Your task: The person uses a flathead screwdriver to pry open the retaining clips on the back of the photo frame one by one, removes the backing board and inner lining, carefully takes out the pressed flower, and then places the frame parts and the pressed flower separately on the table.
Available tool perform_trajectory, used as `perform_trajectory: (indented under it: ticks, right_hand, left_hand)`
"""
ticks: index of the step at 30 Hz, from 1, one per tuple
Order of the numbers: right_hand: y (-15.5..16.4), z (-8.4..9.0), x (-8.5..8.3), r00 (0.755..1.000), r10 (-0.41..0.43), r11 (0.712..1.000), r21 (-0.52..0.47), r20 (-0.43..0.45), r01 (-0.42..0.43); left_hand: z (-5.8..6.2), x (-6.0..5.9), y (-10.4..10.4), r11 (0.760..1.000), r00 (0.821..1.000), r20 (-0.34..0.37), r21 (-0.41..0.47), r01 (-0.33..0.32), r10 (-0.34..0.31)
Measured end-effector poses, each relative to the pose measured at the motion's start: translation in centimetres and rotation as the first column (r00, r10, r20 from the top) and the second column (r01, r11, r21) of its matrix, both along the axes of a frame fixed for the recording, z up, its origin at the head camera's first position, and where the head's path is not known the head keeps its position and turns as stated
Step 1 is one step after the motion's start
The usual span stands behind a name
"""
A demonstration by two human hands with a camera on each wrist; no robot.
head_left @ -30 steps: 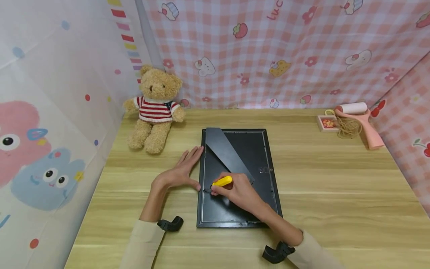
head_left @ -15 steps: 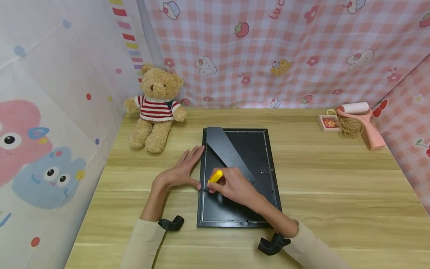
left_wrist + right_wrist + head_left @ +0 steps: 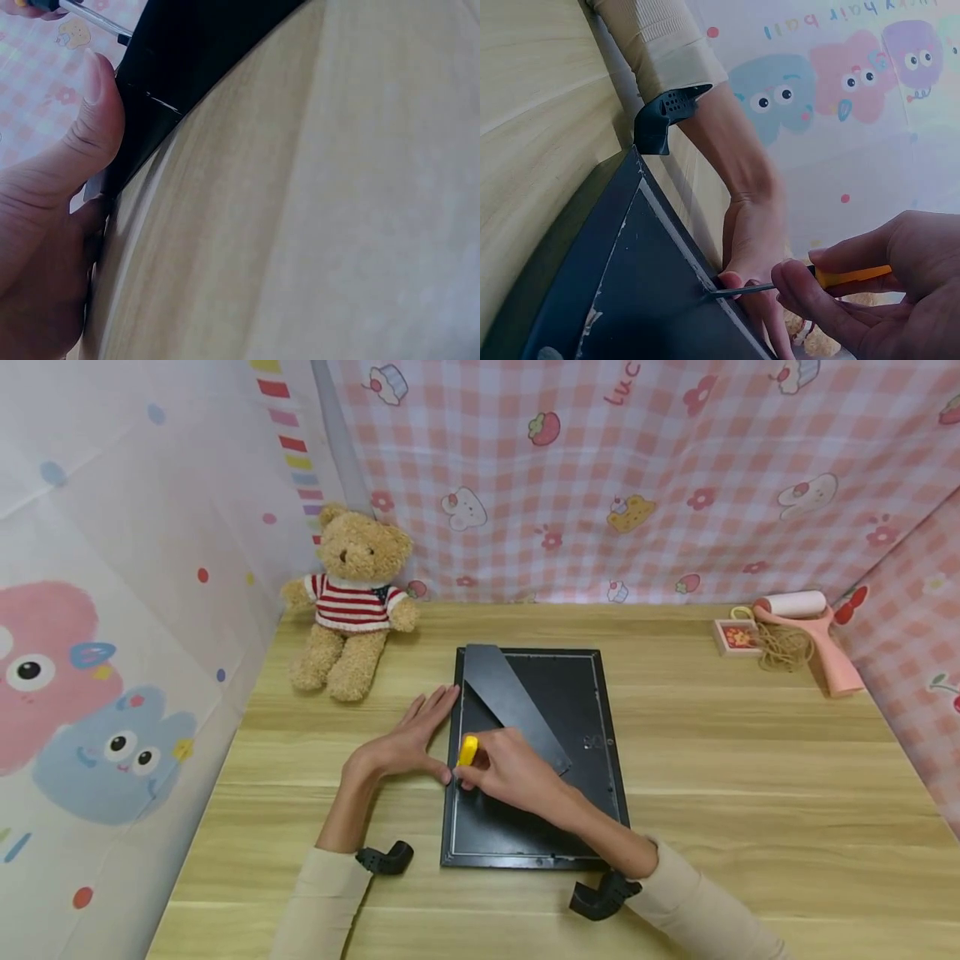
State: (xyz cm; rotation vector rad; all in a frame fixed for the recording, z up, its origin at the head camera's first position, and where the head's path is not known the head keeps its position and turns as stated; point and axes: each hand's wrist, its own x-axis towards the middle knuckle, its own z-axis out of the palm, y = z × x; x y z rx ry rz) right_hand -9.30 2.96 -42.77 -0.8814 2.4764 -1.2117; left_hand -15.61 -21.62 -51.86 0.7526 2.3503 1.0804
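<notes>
A black picture frame (image 3: 577,693) lies back side up on the wooden table (image 3: 750,777), its stand leg (image 3: 510,702) folded across the back. My right hand (image 3: 510,772) grips a yellow-handled screwdriver (image 3: 468,749); the metal tip (image 3: 739,289) touches the frame's left inner edge (image 3: 675,240). My left hand (image 3: 405,739) lies flat on the table, fingers straight along the frame's left side, thumb (image 3: 82,135) against its outer edge (image 3: 172,90).
A teddy bear (image 3: 352,602) in a striped sweater sits at the back left. At the back right are a pink lint roller (image 3: 813,631), a coil of twine (image 3: 780,647) and a small square box (image 3: 733,635). Fabric walls close three sides.
My right hand has turned the screwdriver: its yellow handle swung from pointing right to standing nearly upright over the frame's left edge. The left hand has stayed put.
</notes>
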Motion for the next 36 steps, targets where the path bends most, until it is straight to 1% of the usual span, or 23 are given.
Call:
perform_trajectory:
  ticks: [2,5,8,10,11,12,14,15,17,19,20,22,24,25,26,27,29,30,31,33,34,36]
  right_hand:
    - [0.0,0.3,0.0,1.0,0.005,1.0,0.009,-0.006,-0.005]
    - [0.1,0.4,-0.2,1.0,0.023,1.0,0.017,-0.01,-0.023]
    - [1.0,0.3,-0.6,0.999,0.034,0.999,-0.011,0.043,-0.033]
    - [2.0,0.1,-0.8,0.997,0.014,0.999,-0.05,0.072,-0.01]
    - [2.6,0.2,-0.8,0.996,-0.008,0.997,-0.074,0.086,0.014]
    - [3.3,0.2,-0.9,0.996,-0.039,0.994,-0.1,0.078,0.047]
    - [4.9,0.3,-1.3,0.992,-0.125,0.98,-0.155,0.02,0.127]
    - [5.9,0.4,-1.5,0.984,-0.177,0.968,-0.184,-0.019,0.171]
    - [8.0,0.6,-2.4,0.957,-0.281,0.93,-0.264,-0.066,0.255]
    - [10.3,0.5,-3.6,0.922,-0.377,0.886,-0.324,-0.091,0.331]
    - [11.5,0.4,-4.2,0.903,-0.42,0.866,-0.335,-0.087,0.37]
    - [13.8,0.0,-5.7,0.874,-0.478,0.846,-0.315,-0.088,0.431]
    - [15.5,-0.5,-7.3,0.849,-0.514,0.849,-0.212,-0.122,0.484]
    - [16.1,-0.7,-8.1,0.843,-0.515,0.856,-0.143,-0.154,0.497]
    - [16.6,-1.0,-8.8,0.846,-0.504,0.863,-0.076,-0.173,0.499]
    - [17.0,-1.4,-9.6,0.855,-0.484,0.871,-0.013,-0.189,0.49]
    - [17.5,-2.2,-11.1,0.877,-0.438,0.882,0.092,-0.196,0.461]
    - [17.6,-2.7,-11.7,0.891,-0.413,0.889,0.128,-0.188,0.439]
    - [17.7,-3.2,-12.3,0.903,-0.388,0.894,0.161,-0.184,0.417]
    - [17.7,-4.1,-13.3,0.92,-0.361,0.901,0.197,-0.154,0.386]
    - [17.7,-4.4,-13.6,0.924,-0.353,0.903,0.206,-0.144,0.377]
    - [17.5,-4.9,-14.1,0.931,-0.342,0.907,0.216,-0.126,0.363]
  left_hand:
    - [0.4,0.1,0.1,1.0,1.0,0.002,0.013,0.003,-0.003]
    - [0.4,-0.1,0.3,1.0,1.0,-0.003,0.021,0.006,-0.006]
    - [0.0,-0.3,0.6,1.0,1.0,-0.012,0.014,0.002,-0.001]
    - [-0.3,-0.6,0.7,1.0,1.0,-0.007,0.009,-0.002,0.002]
    - [-0.5,-0.7,0.8,1.0,1.0,-0.001,0.01,-0.004,0.004]
    - [-0.6,-0.7,0.8,1.0,1.0,0.006,0.013,-0.008,0.008]
    - [-0.8,-0.8,0.8,1.0,1.0,0.018,0.019,-0.012,0.011]
    - [-0.9,-0.8,0.7,1.0,1.0,0.017,0.021,-0.01,0.01]
    - [-1.0,-0.6,0.4,1.0,1.0,0.014,0.026,-0.008,0.007]
    - [-1.1,-0.1,0.2,1.0,1.0,0.004,0.03,0.005,-0.005]
    - [-1.2,0.4,0.0,0.999,1.0,-0.004,0.034,0.011,-0.01]
    - [-1.4,1.5,-0.2,0.999,1.0,-0.015,0.049,0.015,-0.014]
    - [-1.5,3.0,-0.4,0.999,0.999,-0.045,0.047,0.016,-0.014]
    - [-1.4,3.9,-0.4,0.999,0.998,-0.06,0.046,0.012,-0.009]
    - [-1.2,4.9,-0.3,0.999,0.997,-0.078,0.042,0.01,-0.006]
    - [-0.9,5.9,-0.2,0.999,0.996,-0.089,0.034,0.009,-0.006]
    - [-0.2,7.9,0.2,1.0,0.993,-0.114,0.016,0.016,-0.014]
    - [0.3,9.0,0.6,1.0,0.994,-0.106,0.022,0.018,-0.016]
    - [1.0,10.0,1.0,1.0,0.995,-0.1,0.022,0.019,-0.016]
    - [2.0,11.6,1.8,1.0,0.996,-0.089,0.016,0.017,-0.015]
    - [2.4,12.2,2.3,1.0,0.996,-0.086,0.01,0.009,-0.009]
    - [2.7,12.9,2.8,1.0,0.994,-0.109,0.012,0.003,-0.002]
